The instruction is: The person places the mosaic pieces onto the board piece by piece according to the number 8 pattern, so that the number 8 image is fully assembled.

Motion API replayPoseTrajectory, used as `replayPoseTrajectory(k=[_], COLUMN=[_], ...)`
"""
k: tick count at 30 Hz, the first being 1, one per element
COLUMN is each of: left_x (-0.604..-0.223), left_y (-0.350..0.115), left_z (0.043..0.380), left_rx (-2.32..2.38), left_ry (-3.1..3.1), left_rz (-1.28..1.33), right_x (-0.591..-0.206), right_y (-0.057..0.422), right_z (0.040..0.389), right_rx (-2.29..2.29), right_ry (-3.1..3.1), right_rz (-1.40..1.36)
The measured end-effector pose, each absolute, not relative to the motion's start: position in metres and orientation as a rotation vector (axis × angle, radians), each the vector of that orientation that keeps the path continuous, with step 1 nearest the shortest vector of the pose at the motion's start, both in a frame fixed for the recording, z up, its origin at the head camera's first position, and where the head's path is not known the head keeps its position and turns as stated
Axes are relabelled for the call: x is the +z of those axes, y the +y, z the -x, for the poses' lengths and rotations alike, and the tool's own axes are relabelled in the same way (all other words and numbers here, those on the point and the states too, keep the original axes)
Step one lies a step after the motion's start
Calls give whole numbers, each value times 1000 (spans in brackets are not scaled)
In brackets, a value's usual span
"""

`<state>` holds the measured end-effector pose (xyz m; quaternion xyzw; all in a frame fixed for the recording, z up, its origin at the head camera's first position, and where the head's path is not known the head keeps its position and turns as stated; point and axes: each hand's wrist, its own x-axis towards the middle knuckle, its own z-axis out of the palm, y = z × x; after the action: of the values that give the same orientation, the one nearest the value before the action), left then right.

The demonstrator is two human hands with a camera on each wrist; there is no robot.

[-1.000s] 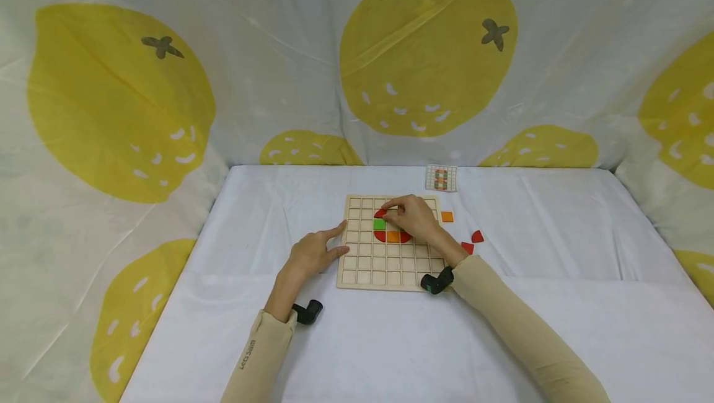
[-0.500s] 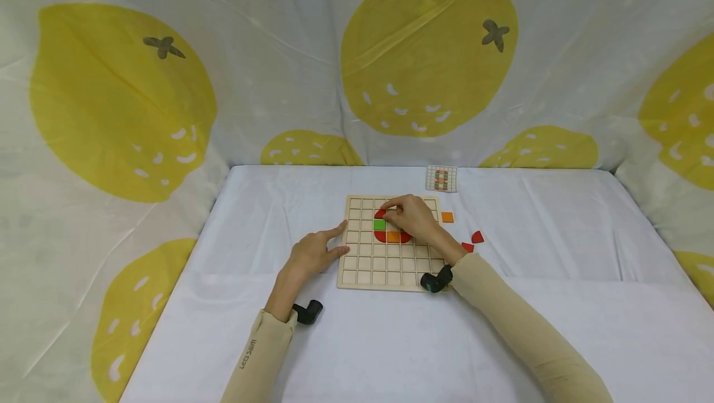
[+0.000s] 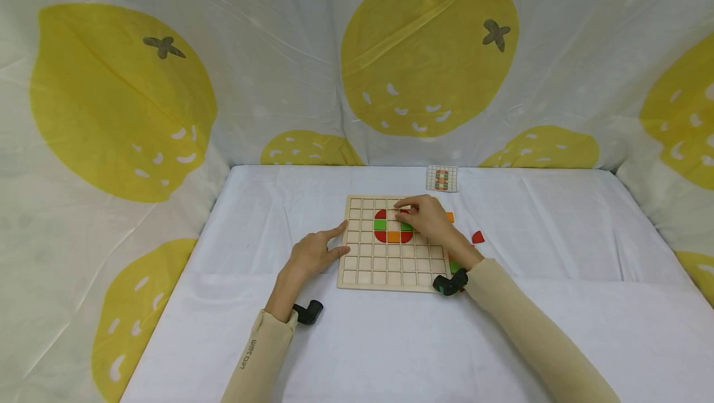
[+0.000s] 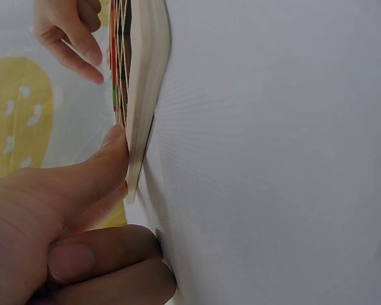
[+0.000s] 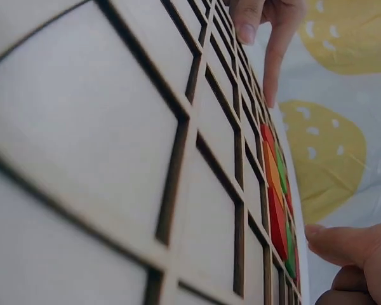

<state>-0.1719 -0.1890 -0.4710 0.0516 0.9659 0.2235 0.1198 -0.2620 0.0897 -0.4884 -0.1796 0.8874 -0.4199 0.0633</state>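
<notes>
A wooden grid board [image 3: 370, 266] lies on the white cloth. Set in its cells is a ring of red rounded-corner tiles [image 3: 380, 213], green square tiles [image 3: 380, 225] and an orange square tile [image 3: 393, 237]. My left hand [image 3: 311, 253] touches the board's left edge with outstretched thumb and index finger; the left wrist view shows the thumb [image 4: 105, 162] against that edge, other fingers folded under. Above the ring's upper right hovers my right hand [image 3: 431, 218], thumb and index finger apart, no tile visible between them. It partly covers a red and a green tile.
A small printed pattern card [image 3: 442, 178] lies behind the board. To the right are a loose orange tile [image 3: 450, 217] and a red rounded tile [image 3: 478, 237]. A green tile [image 3: 454, 266] shows partly beside my right wrist. A lemon-print curtain [image 3: 429, 49] stands behind.
My right hand has left the ring's upper-left red tile, now in full view, and shifted right. My left hand and the board have not moved.
</notes>
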Motion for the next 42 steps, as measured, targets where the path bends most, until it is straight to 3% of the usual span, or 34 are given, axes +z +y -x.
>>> replayPoseTrajectory(k=[17,42], left_x=[-471,-472], left_y=[-189,-189], left_z=[170,171], left_rx=[661,661], left_ry=[2825,2833], left_rz=[-156,-174], right_x=[-487,-495], right_y=[170,195], right_z=[242,244], right_rx=[-1167,-1161], right_ry=[2805,2800], right_rz=[344,257])
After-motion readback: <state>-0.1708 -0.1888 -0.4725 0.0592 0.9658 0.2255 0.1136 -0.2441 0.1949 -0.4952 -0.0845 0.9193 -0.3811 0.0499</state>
